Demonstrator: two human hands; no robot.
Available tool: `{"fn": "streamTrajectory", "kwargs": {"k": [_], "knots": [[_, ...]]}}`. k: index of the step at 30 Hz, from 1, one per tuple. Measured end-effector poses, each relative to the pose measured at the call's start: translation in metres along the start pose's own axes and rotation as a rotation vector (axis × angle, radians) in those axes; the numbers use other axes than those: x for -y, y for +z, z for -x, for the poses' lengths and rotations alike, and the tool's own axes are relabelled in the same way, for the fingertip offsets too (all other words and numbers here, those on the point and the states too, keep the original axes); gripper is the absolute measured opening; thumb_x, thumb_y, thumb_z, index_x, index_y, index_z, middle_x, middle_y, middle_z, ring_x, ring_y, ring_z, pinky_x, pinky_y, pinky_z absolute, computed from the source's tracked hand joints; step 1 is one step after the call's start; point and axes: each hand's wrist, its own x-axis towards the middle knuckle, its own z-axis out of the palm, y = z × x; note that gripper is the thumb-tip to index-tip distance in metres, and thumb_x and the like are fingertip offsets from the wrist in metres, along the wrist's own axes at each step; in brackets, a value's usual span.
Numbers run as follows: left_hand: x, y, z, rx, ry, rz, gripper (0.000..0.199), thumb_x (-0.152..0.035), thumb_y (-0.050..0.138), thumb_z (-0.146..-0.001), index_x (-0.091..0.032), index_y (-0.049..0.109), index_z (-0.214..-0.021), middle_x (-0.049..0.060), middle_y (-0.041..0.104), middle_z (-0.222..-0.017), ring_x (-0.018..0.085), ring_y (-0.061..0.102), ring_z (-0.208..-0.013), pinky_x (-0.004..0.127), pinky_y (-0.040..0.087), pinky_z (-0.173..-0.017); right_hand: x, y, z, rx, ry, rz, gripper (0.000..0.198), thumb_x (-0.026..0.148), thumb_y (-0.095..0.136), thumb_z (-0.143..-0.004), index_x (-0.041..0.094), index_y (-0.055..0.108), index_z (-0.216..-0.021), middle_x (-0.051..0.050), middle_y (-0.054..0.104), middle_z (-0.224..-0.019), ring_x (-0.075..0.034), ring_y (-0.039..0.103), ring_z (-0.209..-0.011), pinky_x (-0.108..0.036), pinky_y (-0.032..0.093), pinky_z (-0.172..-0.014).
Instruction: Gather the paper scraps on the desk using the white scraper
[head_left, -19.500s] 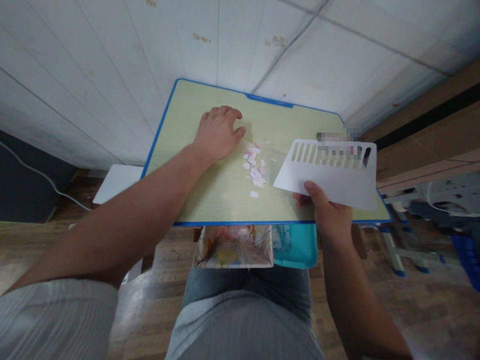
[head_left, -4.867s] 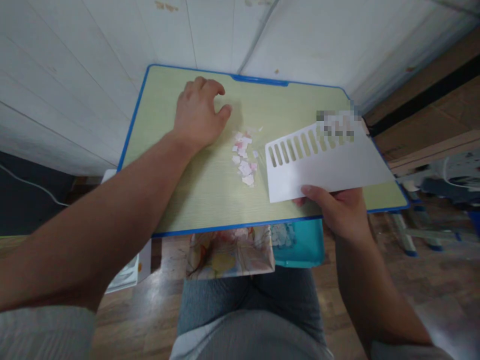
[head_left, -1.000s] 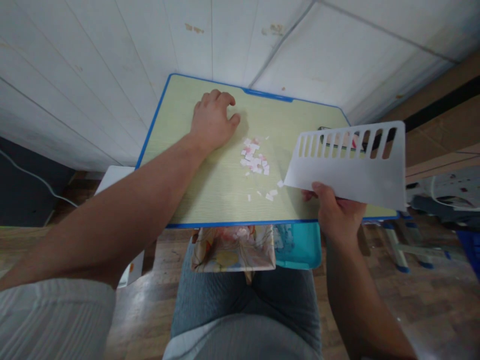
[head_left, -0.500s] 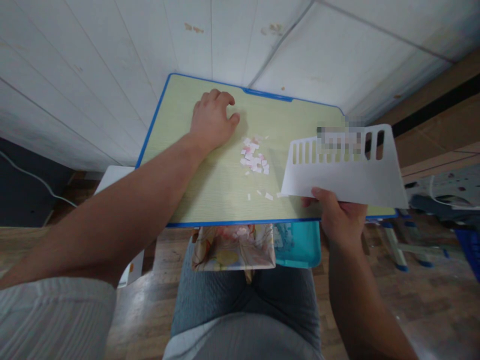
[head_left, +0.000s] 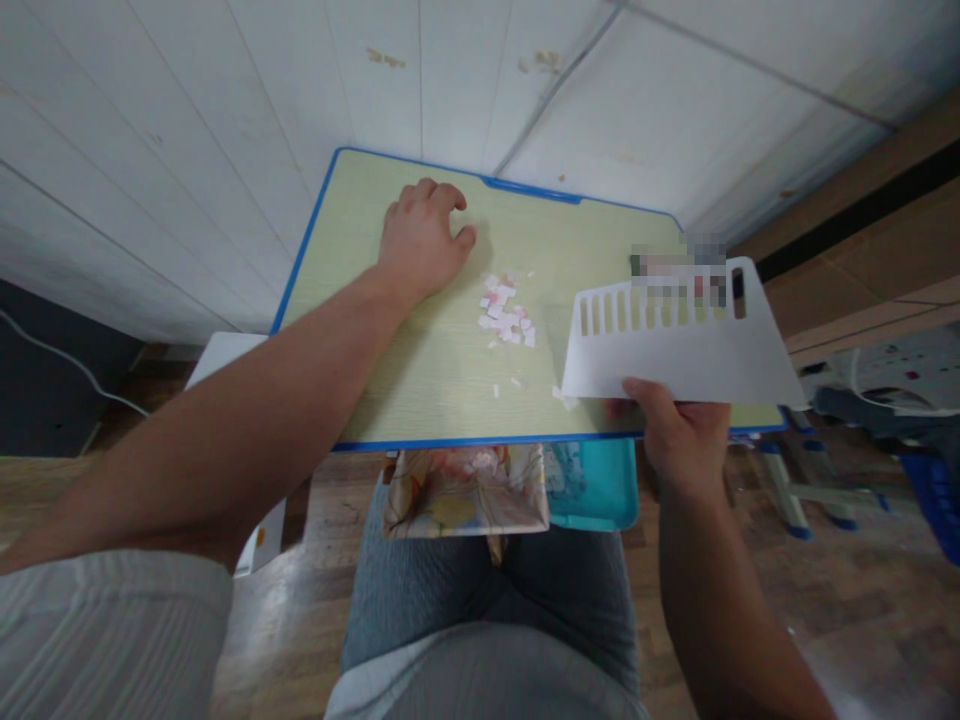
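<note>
Teal plastic tray [head_left: 611,485]: nearest, just below the front of the blue-rimmed, pale yellow-green rectangular counter [head_left: 442,395], beside a leaf-patterned open box [head_left: 465,515].
Blue front edge [head_left: 450,443]: runs almost straight from left to right, with the right forearm crossing it.
Right hand [head_left: 679,435]: clamped on the near long side of a white, flat, slotted sheet [head_left: 667,365], thumb on top, fingers partly hidden beneath.
Sheet's direction: long axis left to right, roughly along the front edge; the row of slots points away toward the wall, the solid side faces near.
Sheet's place: over the counter's right part, just ahead of the right hand, well apart from the left; whether it touches the surface, I cannot tell.
Small whitish pieces [head_left: 566,399]: at the sheet's near left corner.
Pink-and-white scrap pile [head_left: 510,325]: mid-counter, between left hand and sheet.
Left hand [head_left: 420,243]: palm down, fingers curled, thumb and forefinger parted, near the pile.
Open room: yellow-green surface from the pile back to the far rim.
White panelled wall [head_left: 450,90]: just behind that rim.
</note>
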Motion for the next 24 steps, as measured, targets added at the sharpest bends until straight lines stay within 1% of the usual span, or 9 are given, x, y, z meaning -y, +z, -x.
{"fn": "streamTrajectory", "kwargs": {"k": [2, 4, 6, 8, 11, 14, 18, 21, 24], "knots": [[-0.001, 0.001, -0.001, -0.001, -0.010, -0.003, 0.071, -0.074, 0.063, -0.093, -0.045, 0.073, -0.157, 0.001, 0.081, -0.149, 0.043, 0.033, -0.171, 0.069, 0.024, -0.141, -0.006, -0.011, -0.002, -0.043, 0.036, -0.011, 0.015, 0.029, 0.086, -0.080, 0.026, 0.072, -0.079, 0.002, 0.073, -0.066, -0.022, 0.067, -0.054, -0.036, 0.060, -0.054], [-0.004, 0.000, 0.000, 0.005, -0.024, -0.022, 0.068, -0.074, 0.061, -0.094, -0.045, 0.074, -0.155, 0.001, 0.079, -0.151, 0.043, 0.036, -0.169, 0.070, 0.026, -0.140, -0.011, -0.022, -0.002, -0.060, 0.095, -0.048, 0.019, 0.030, 0.087, -0.076, 0.027, 0.071, -0.085, 0.004, 0.072, -0.067, -0.021, 0.065, -0.052, -0.035, 0.058, -0.050], [-0.010, -0.003, 0.003, 0.009, -0.032, -0.045, 0.064, -0.071, 0.059, -0.097, -0.044, 0.075, -0.152, 0.003, 0.077, -0.155, 0.044, 0.042, -0.165, 0.069, 0.028, -0.141, -0.017, -0.030, -0.002, -0.026, 0.139, -0.100, 0.021, 0.030, 0.087, -0.075, 0.027, 0.071, -0.087, 0.005, 0.071, -0.068, -0.021, 0.063, -0.050, -0.035, 0.057, -0.048], [-0.016, -0.008, 0.006, 0.006, -0.030, -0.080, 0.062, -0.065, 0.058, -0.099, -0.037, 0.076, -0.152, 0.007, 0.072, -0.160, 0.043, 0.049, -0.161, 0.067, 0.032, -0.141, -0.020, -0.034, -0.003, 0.027, 0.151, -0.147, 0.019, 0.030, 0.086, -0.075, 0.027, 0.070, -0.086, 0.005, 0.070, -0.068, -0.020, 0.062, -0.049, -0.035, 0.056, -0.047], [-0.018, -0.011, 0.008, 0.000, -0.025, -0.104, 0.061, -0.061, 0.059, -0.099, -0.033, 0.077, -0.150, 0.010, 0.070, -0.163, 0.044, 0.052, -0.159, 0.065, 0.036, -0.141, -0.022, -0.033, -0.006, 0.015, 0.153, -0.184, 0.017, 0.029, 0.085, -0.075, 0.027, 0.071, -0.085, 0.005, 0.068, -0.067, -0.019, 0.061, -0.047, -0.034, 0.054, -0.045], [-0.015, -0.011, 0.007, 0.013, -0.016, -0.040, 0.059, -0.066, 0.059, -0.098, -0.042, 0.077, -0.150, 0.004, 0.076, -0.157, 0.046, 0.048, -0.162, 0.071, 0.032, -0.140, -0.019, -0.024, -0.010, -0.039, 0.134, -0.138, 0.017, 0.034, 0.088, -0.080, 0.025, 0.074, -0.085, 0.002, 0.074, -0.069, -0.019, 0.064, -0.050, -0.033, 0.057, -0.048], [-0.010, -0.008, 0.006, 0.006, 0.000, 0.012, 0.062, -0.072, 0.062, -0.098, -0.046, 0.075, -0.152, 0.000, 0.079, -0.152, 0.046, 0.044, -0.162, 0.071, 0.027, -0.141, -0.013, -0.018, -0.014, 0.021, 0.103, -0.027, 0.022, 0.040, 0.089, -0.084, 0.023, 0.076, -0.077, -0.004, 0.080, -0.069, -0.021, 0.067, -0.052, -0.035, 0.058, -0.052], [-0.010, -0.007, 0.006, -0.007, -0.012, -0.016, 0.063, -0.073, 0.061, -0.099, -0.039, 0.076, -0.150, 0.001, 0.075, -0.161, 0.044, 0.047, -0.159, 0.066, 0.028, -0.143, -0.013, -0.022, -0.014, 0.019, 0.145, -0.051, 0.019, 0.036, 0.089, -0.078, 0.024, 0.075, -0.077, -0.001, 0.075, -0.064, -0.022, 0.066, -0.051, -0.035, 0.058, -0.049], [-0.010, -0.007, 0.005, 0.002, -0.010, 0.008, 0.065, -0.076, 0.062, -0.099, -0.042, 0.075, -0.152, 0.001, 0.076, -0.158, 0.046, 0.042, -0.162, 0.066, 0.025, -0.145, -0.017, -0.029, -0.012, 0.039, 0.181, -0.095, 0.018, 0.033, 0.088, -0.076, 0.025, 0.073, -0.076, 0.001, 0.072, -0.062, -0.022, 0.065, -0.051, -0.035, 0.059, -0.049]]}}
